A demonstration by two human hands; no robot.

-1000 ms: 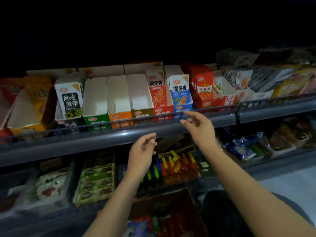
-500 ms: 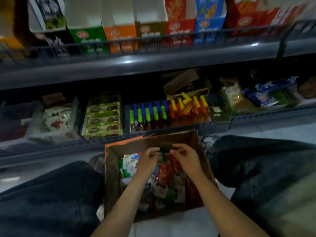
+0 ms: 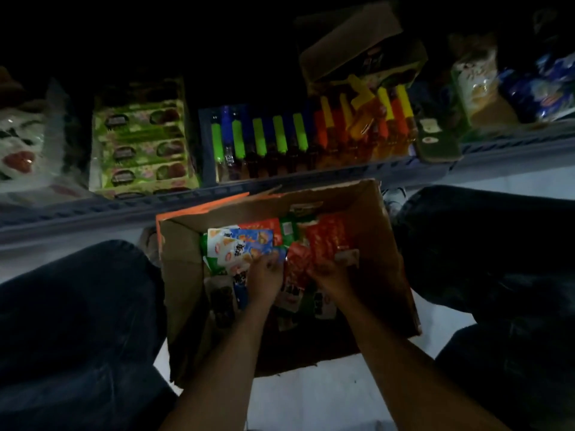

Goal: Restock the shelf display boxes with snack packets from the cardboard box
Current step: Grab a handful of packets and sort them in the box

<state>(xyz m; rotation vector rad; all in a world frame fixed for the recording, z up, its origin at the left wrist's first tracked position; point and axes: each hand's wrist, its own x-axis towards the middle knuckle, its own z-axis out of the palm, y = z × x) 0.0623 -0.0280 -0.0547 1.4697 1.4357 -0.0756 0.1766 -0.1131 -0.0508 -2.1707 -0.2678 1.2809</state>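
Digging in the cardboard box on the floor, between the knees. Left hand pinching blue packets; right hand gripping red packets. Better to grab one colour, lift straight up, keep them flat.

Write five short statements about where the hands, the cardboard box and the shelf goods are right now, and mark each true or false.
1. Both hands are down inside the cardboard box. True: the left hand and right hand are among the snack packets.
2. The cardboard box sits on the shelf. False: it stands on the floor between the person's knees, in front of the shelf rail.
3. The box is empty. False: it holds red, green and blue packets.
4. A row of green-capped and orange items stands on the shelf behind the box. True.
5. The right hand is raised to the shelf. False: it is low in the box.
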